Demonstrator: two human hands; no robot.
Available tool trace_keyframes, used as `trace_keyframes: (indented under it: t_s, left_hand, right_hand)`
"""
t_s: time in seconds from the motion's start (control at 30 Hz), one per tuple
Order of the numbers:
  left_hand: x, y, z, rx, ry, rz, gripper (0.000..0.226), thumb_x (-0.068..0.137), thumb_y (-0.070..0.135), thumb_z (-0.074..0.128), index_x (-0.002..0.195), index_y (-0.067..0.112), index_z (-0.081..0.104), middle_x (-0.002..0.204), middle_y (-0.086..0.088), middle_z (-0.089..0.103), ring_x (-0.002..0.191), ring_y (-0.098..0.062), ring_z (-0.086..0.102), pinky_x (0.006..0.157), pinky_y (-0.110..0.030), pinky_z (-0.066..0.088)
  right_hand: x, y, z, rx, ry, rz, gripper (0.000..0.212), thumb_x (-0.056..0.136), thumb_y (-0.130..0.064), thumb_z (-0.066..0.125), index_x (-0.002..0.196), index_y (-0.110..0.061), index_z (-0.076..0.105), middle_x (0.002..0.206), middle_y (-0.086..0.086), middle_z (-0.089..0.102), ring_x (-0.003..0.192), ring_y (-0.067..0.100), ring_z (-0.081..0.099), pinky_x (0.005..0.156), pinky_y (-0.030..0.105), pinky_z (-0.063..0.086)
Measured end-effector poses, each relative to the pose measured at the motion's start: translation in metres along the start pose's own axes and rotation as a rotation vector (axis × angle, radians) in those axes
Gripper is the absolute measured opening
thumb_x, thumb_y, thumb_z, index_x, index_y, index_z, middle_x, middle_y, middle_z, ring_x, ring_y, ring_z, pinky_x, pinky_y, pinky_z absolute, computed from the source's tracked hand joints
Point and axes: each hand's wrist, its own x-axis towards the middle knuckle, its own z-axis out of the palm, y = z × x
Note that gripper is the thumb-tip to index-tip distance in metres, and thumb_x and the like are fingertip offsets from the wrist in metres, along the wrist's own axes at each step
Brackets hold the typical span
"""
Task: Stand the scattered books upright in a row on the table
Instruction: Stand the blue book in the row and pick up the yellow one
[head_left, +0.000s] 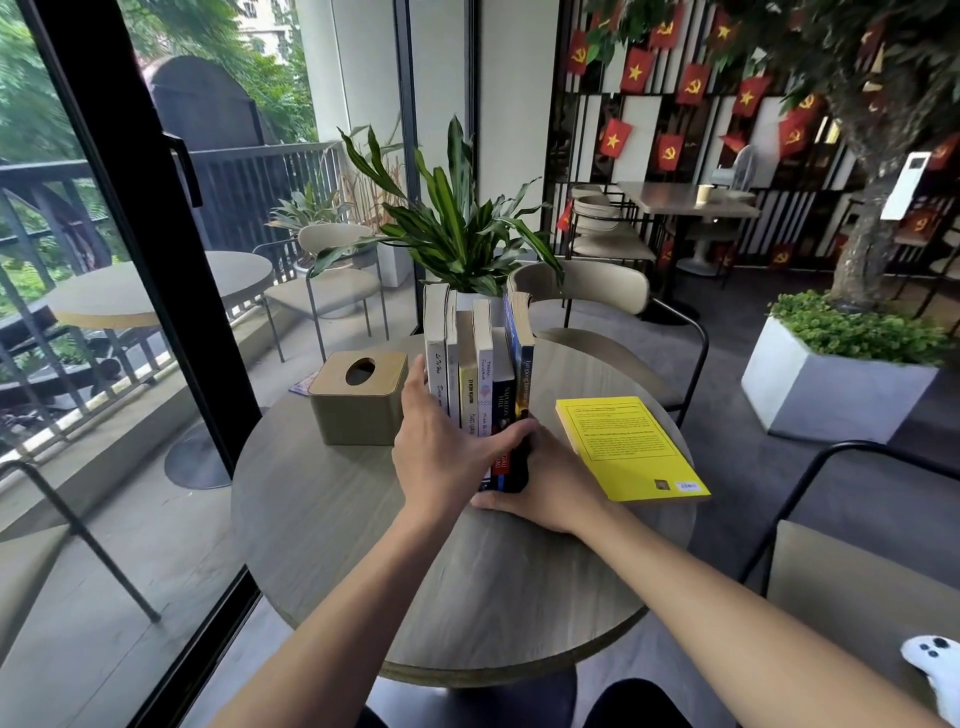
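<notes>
Several books stand upright in a row (475, 364) near the middle of the round wooden table (363, 545), spines toward me. My left hand (441, 447) presses against the left side of the row, fingers on the white book and thumb across the front of the spines. My right hand (545, 488) clasps the right end at the base, against the blue book (522, 353), which leans slightly. A yellow book (631, 447) lies flat on the table to the right, apart from the row.
A wooden tissue box (358, 397) sits just left of the row. A potted plant (457, 228) stands behind the books. Chairs ring the table, and a glass door (156, 312) runs along the left. A white controller (935, 670) lies at the bottom right.
</notes>
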Motion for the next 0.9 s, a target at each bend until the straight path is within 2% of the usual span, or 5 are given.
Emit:
trace_keyframes:
  t_s: [0.23,0.37,0.47,0.7,0.9]
  left_hand:
    - [0.000,-0.005,0.001,0.007,0.005,0.004,0.126,0.048,0.075,0.081,0.146,0.016,0.028,0.139,-0.001,0.047,0.121,-0.022,0.055,0.089,-0.041,0.051]
    - [0.000,-0.008,0.003,0.004,0.012,0.011,0.125,0.050,0.077,0.080,0.145,0.014,0.027,0.137,-0.003,0.048,0.118,-0.025,0.056,0.087,-0.047,0.054]
    - [0.001,-0.009,0.004,-0.003,0.016,0.014,0.124,0.049,0.077,0.079,0.144,0.016,0.027,0.135,-0.004,0.049,0.116,-0.025,0.058,0.085,-0.048,0.055]
    - [0.000,-0.009,0.004,-0.002,0.008,-0.001,0.120,0.049,0.077,0.080,0.141,0.019,0.028,0.134,-0.003,0.050,0.114,-0.027,0.060,0.085,-0.048,0.055]
    - [0.000,-0.008,0.002,0.006,0.001,-0.011,0.121,0.048,0.080,0.078,0.141,0.022,0.027,0.134,0.000,0.051,0.111,-0.026,0.062,0.084,-0.048,0.055]
  right_hand:
    - [-0.033,0.015,-0.012,-0.328,0.126,-0.088,0.093,0.075,-0.054,0.061,0.151,-0.019,0.020,0.145,0.008,0.044,0.134,0.028,0.038,0.107,0.042,0.037]
    - [-0.037,0.039,-0.031,-0.526,0.146,0.090,0.095,0.082,-0.073,0.040,0.155,-0.021,0.008,0.162,0.016,0.010,0.149,0.035,0.003,0.117,0.056,0.009]
    - [-0.030,0.055,-0.040,-0.569,0.132,0.219,0.099,0.081,-0.082,0.025,0.156,-0.021,0.002,0.163,0.019,-0.002,0.148,0.041,-0.007,0.114,0.066,0.003]
    - [-0.021,0.070,-0.033,-0.428,0.016,0.548,0.100,0.081,-0.084,0.013,0.155,-0.016,0.008,0.159,0.027,0.008,0.145,0.044,0.008,0.109,0.065,0.017]
    - [-0.010,0.072,-0.052,-0.371,0.031,0.711,0.141,0.050,-0.100,0.041,0.152,-0.008,0.015,0.149,0.022,0.034,0.135,0.038,0.031,0.102,0.049,0.030]
